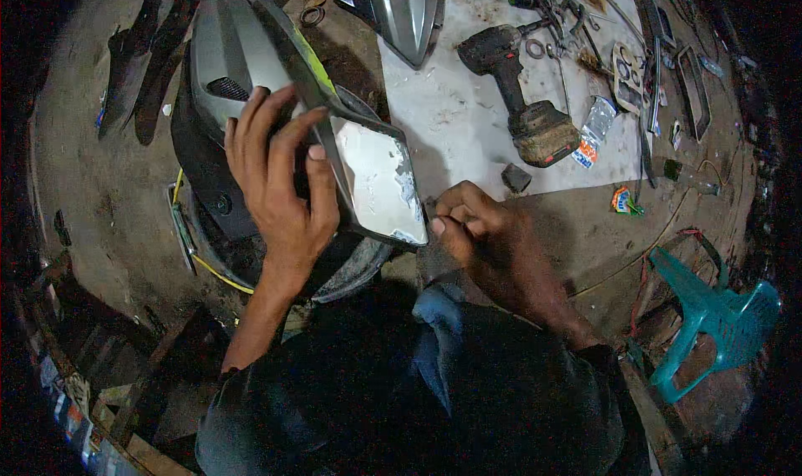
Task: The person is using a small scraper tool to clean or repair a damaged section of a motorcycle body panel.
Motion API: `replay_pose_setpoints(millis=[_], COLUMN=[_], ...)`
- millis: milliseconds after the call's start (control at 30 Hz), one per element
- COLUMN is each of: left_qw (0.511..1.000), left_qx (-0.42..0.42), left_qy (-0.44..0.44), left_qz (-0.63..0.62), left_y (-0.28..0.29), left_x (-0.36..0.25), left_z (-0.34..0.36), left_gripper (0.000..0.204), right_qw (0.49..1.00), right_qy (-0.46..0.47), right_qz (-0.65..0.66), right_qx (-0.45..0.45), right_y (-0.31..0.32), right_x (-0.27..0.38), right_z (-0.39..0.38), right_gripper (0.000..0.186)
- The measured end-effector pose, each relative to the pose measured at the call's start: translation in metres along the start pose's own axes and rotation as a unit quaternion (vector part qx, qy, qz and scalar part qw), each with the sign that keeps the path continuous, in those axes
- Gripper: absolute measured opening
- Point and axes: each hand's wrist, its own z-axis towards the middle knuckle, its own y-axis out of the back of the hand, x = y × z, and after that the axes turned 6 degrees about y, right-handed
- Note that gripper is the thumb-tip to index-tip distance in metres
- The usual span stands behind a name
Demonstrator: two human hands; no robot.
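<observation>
Stretching out to the right of the silver-grey panel [221, 42], a stained white sheet [447, 134] bears scattered tools. The panel itself, dark-edged, with a yellow-green strip [316, 63] and a patchy white face [374, 171] at its near end, lies over a round tub [355, 282], whose rim shows below it. Well to the panel's right, nearer the person, is a teal plastic piece [689, 284]. A grimy cordless drill [508, 83] also lies right of the panel, on the sheet. The left hand [288, 188] rests across the panel, fingers spread and bent, thumb beside the white face. The right hand [489, 230] is just beside the panel's lower right corner, thumb and fingers curled together; whether they pinch anything cannot be told. Farther right of the panel sits a small dark block [516, 178].
</observation>
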Motion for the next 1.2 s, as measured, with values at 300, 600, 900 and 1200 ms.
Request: replay_pose_setpoints(millis=[300, 600, 900, 1200], left_qw=[0.999, 0.999, 0.999, 0.999], left_qx=[-0.024, -0.009, -0.002, 0.002], left_qy=[0.033, 0.036, 0.039, 0.042], left_qz=[0.008, 0.009, 0.018, 0.025], left_y=[-0.001, 0.001, -0.003, 0.002], left_x=[0.002, 0.0, 0.0, -0.001], left_z=[0.0, 0.001, 0.001, 0.004], left_gripper=[0.035, 0.035, 0.036, 0.036], right_qw=[0.994, 0.999, 1.0, 0.998], right_qy=[-0.048, 0.024, 0.012, 0.043], right_qz=[0.096, 0.041, 0.023, -0.021], right_qx=[0.012, -0.001, -0.004, -0.032], right_y=[-0.003, -0.008, -0.003, -0.001], right_x=[-0.002, -0.001, -0.002, -0.019], right_z=[0.001, 0.007, 0.008, 0.01], right_gripper=[0.014, 0.022, 0.027, 0.023])
